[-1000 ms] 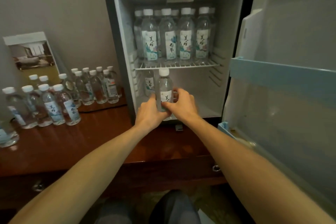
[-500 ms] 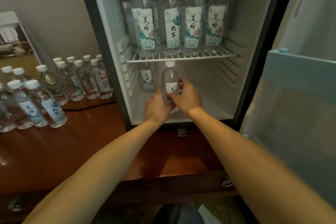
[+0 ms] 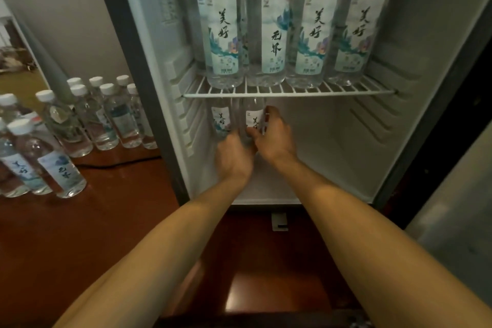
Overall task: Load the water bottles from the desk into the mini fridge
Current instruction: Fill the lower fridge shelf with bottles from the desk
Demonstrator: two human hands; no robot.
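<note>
The mini fridge [image 3: 415,141] stands open on the wooden desk [image 3: 87,221]. Inside its lower compartment, at the back left, my left hand [image 3: 233,158] and my right hand [image 3: 274,136] both grip a clear water bottle [image 3: 253,117] with a white label. Another bottle [image 3: 221,121] stands just left of it against the rear wall. Its cap is hidden by the wire shelf [image 3: 290,92], which carries a row of several bottles [image 3: 271,34]. Several more capped bottles [image 3: 106,117] stand on the desk left of the fridge.
The fridge door [image 3: 452,221] hangs open at the right. A nearer group of bottles [image 3: 40,165] stands at the desk's left edge. A framed picture [image 3: 13,56] leans on the wall at far left. The lower compartment's right half is bare white floor.
Both hands have carried the bottle deeper into the lower compartment, beside the bottle at the back left. The camera has moved closer to the fridge.
</note>
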